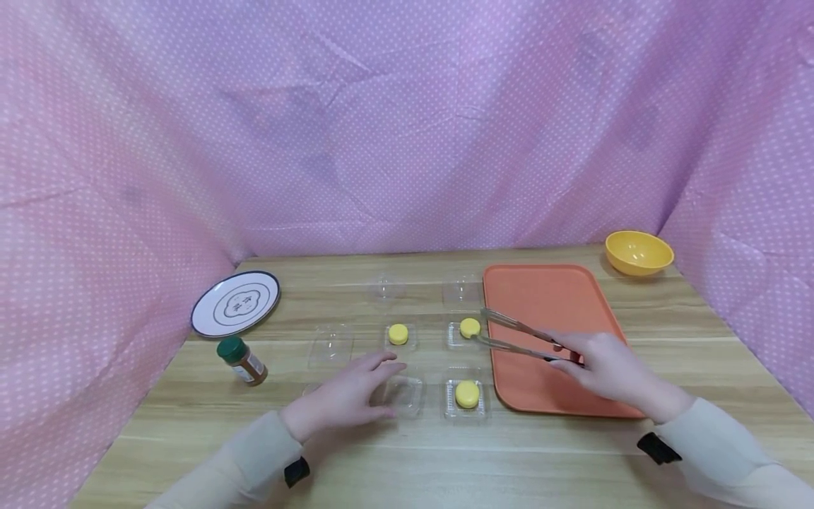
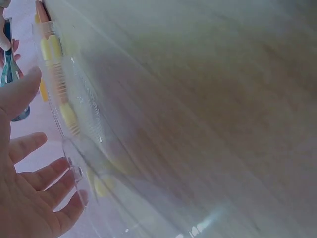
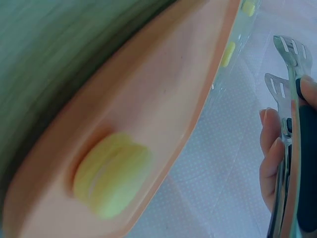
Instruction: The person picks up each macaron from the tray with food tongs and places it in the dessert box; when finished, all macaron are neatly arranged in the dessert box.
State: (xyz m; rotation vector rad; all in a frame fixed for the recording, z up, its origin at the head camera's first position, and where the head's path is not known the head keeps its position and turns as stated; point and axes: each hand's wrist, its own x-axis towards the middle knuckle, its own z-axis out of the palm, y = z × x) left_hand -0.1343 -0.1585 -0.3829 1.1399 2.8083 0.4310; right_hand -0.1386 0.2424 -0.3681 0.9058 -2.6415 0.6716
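My right hand (image 1: 604,367) holds metal tongs (image 1: 518,326) over the orange tray (image 1: 540,293); the tong arms are spread with nothing between them. One yellow macaron (image 3: 111,173) lies on that tray in the right wrist view, hidden by my hand in the head view. Left of the tray, yellow macarons sit in clear plastic boxes: a front macaron (image 1: 467,394), a back macaron (image 1: 470,328) and a left macaron (image 1: 398,334). Fingers spread and relaxed, my left hand (image 1: 346,396) is beside a clear box (image 1: 410,396) with no macaron visible; whether they touch I cannot tell.
A white plate (image 1: 213,307) with a dark blue rim lies at the back left. In front of it stands a spice jar (image 1: 244,364) with a green lid. A yellow bowl (image 1: 638,253) sits at the back right. Pink dotted cloth (image 1: 407,141) surrounds the wooden table (image 1: 407,474).
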